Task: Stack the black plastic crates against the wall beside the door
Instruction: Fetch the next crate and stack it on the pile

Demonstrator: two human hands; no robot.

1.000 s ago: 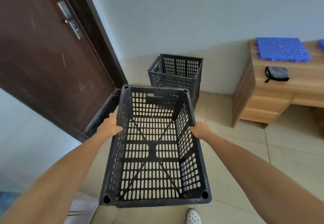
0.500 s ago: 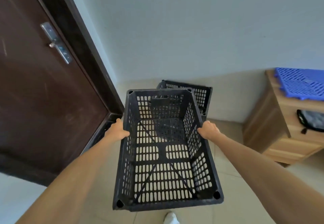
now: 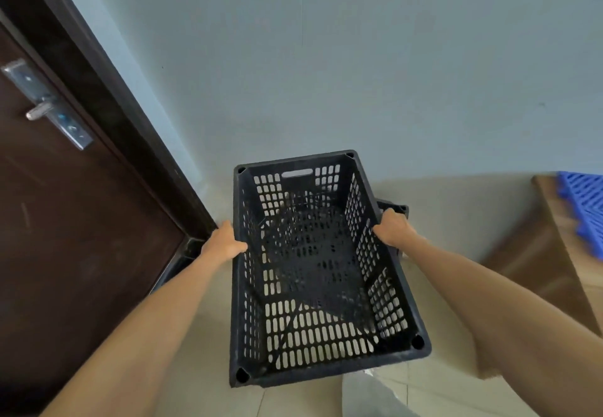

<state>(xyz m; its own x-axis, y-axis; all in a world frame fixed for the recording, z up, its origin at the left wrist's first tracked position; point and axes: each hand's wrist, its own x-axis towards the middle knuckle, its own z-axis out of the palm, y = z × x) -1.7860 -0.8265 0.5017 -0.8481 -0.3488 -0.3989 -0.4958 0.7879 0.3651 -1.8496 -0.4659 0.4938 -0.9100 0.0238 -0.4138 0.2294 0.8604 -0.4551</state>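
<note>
From the head camera. Carrying one black crate [image 3: 321, 369] up off the floor, open side up. Gripped on its left long rim by the left hand [image 3: 224, 244], fingers curled round the edge. Gripped on the right long rim by the right hand [image 3: 393, 230] in the same way, fingers wrapped round the rim. Nothing else held.

Now hanging right over the second crate [image 3: 395, 208], close to the wall [image 3: 359, 57] and just beside the door [image 3: 81, 237]. Down there, peeking out at only one corner past the right hand, otherwise hidden under the carried one.

Moved much closer than a moment ago. Back then, stopped well short of the lower crate, with most of it in plain sight. Now lined up above it, with the far end close to the wall. Cannot tell if touching yet.

Probably time to lower it straight down and let it sit on top. Worth watching the corners, so as not to land crooked.

Off to the right, well apart: a wooden cabinet [image 3: 535, 253] with a blue mat [image 3: 584, 207] on top.
</note>
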